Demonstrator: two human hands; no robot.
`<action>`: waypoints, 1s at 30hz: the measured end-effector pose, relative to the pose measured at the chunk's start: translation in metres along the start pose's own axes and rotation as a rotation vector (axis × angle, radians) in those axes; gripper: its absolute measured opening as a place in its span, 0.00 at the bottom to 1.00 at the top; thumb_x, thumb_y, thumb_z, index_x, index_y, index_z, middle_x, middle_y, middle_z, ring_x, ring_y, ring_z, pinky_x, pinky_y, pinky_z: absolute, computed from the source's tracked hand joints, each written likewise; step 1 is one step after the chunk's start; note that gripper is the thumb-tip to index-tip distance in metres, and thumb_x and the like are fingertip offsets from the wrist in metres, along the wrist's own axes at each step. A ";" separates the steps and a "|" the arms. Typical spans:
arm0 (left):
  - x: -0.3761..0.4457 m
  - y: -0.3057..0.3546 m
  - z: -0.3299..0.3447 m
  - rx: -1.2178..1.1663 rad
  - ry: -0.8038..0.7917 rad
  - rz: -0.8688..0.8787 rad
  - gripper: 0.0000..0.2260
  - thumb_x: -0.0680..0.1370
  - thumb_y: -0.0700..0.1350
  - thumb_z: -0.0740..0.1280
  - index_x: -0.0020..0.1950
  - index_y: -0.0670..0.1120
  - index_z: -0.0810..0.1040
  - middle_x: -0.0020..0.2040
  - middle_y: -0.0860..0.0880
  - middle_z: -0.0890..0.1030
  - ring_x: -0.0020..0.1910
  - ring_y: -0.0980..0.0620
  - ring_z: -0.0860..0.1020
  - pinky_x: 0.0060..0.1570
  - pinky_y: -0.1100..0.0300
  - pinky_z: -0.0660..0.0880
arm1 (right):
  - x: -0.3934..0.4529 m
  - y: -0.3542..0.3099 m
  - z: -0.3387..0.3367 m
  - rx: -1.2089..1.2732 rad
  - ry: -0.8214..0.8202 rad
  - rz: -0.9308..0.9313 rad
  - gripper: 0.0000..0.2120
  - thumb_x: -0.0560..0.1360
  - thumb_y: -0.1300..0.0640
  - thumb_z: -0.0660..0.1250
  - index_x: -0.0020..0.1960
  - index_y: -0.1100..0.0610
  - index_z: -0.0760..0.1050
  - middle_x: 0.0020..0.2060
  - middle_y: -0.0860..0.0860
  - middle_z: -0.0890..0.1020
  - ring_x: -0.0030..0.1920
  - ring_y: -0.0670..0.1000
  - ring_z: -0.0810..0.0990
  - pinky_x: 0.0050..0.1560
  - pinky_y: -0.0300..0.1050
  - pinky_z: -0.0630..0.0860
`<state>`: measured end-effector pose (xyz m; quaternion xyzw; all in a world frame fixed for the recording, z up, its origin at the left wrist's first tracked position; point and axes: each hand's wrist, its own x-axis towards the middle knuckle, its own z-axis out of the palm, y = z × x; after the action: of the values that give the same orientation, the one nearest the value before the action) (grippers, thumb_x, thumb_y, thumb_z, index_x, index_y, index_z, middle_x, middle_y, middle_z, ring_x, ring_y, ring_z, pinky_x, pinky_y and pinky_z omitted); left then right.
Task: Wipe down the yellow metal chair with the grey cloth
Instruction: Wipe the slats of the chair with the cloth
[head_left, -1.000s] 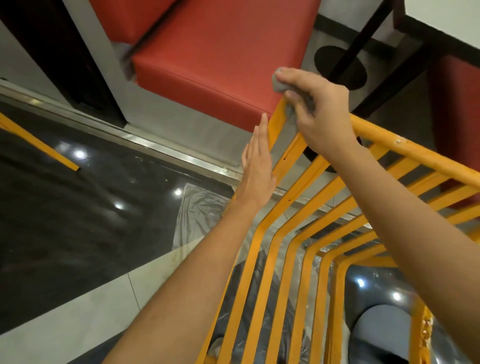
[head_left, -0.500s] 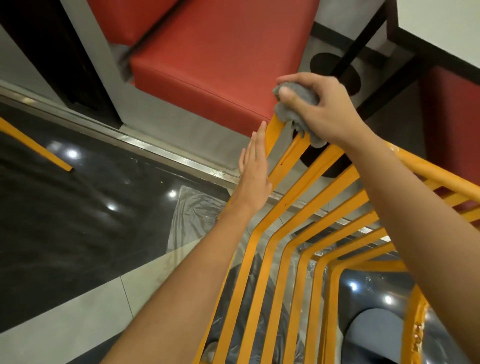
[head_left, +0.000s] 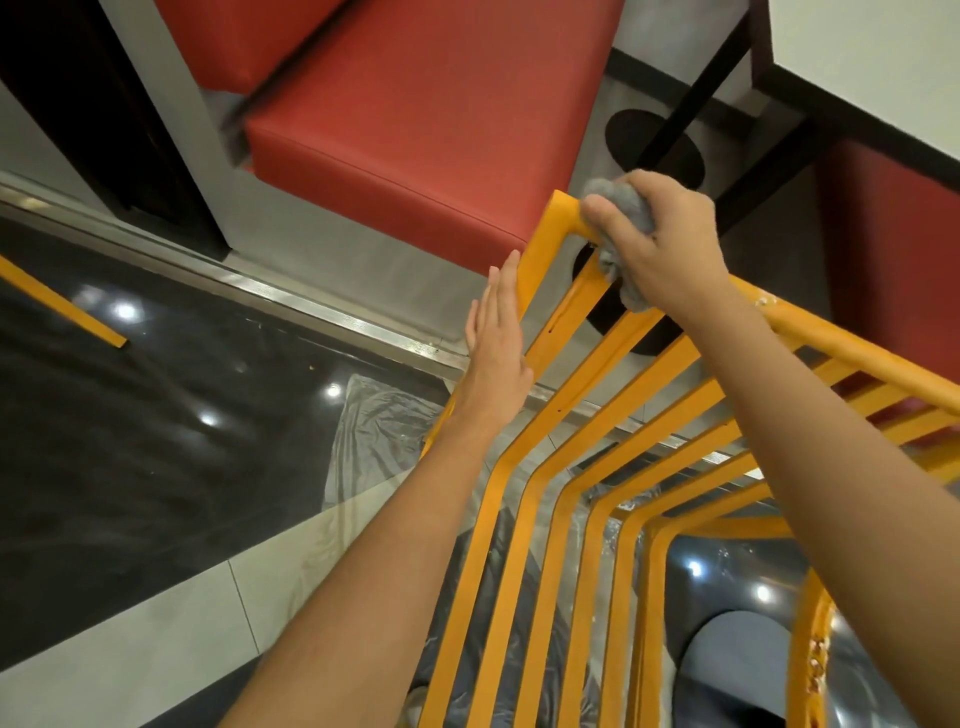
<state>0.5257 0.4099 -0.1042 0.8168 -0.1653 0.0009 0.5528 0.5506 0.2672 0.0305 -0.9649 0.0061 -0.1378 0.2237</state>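
Wiping is under way in the head view: the right hand (head_left: 670, 249) has its grip bunched round the grey cloth (head_left: 621, 208), pressing it on the top rail of the yellow metal chair (head_left: 550, 332) just beside the corner. The left hand (head_left: 496, 338), fingers straight, lies flat against the outer upright. Next, I judge, the cloth should travel along the rail or down the slats.

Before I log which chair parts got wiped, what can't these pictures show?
- Head view: the right hand covers most of the cloth and the rail under it.
- The chair's legs and seat are cut off by the bottom edge.
- Both arms hide some slats.
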 end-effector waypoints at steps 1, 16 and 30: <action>0.000 0.001 0.000 0.002 0.000 -0.001 0.46 0.71 0.23 0.64 0.80 0.49 0.46 0.80 0.47 0.56 0.79 0.48 0.54 0.76 0.40 0.53 | -0.006 0.002 -0.003 0.010 0.014 0.013 0.18 0.80 0.44 0.64 0.54 0.59 0.79 0.44 0.53 0.80 0.46 0.52 0.80 0.46 0.49 0.76; 0.000 -0.002 0.002 0.020 -0.010 0.003 0.46 0.68 0.20 0.60 0.80 0.47 0.47 0.80 0.48 0.54 0.79 0.48 0.54 0.75 0.39 0.56 | -0.009 0.000 -0.008 0.022 -0.089 0.008 0.17 0.76 0.54 0.71 0.63 0.58 0.78 0.52 0.49 0.81 0.48 0.47 0.80 0.53 0.45 0.77; -0.001 0.066 -0.054 -0.402 0.041 -0.101 0.13 0.80 0.38 0.65 0.65 0.39 0.75 0.59 0.45 0.80 0.61 0.52 0.78 0.62 0.62 0.73 | -0.097 -0.027 -0.042 1.094 0.199 0.447 0.15 0.83 0.56 0.61 0.65 0.61 0.77 0.61 0.56 0.82 0.63 0.52 0.81 0.67 0.51 0.76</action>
<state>0.5169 0.4368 -0.0234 0.6970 -0.1097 -0.0434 0.7073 0.4448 0.2802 0.0528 -0.6675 0.1582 -0.1600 0.7098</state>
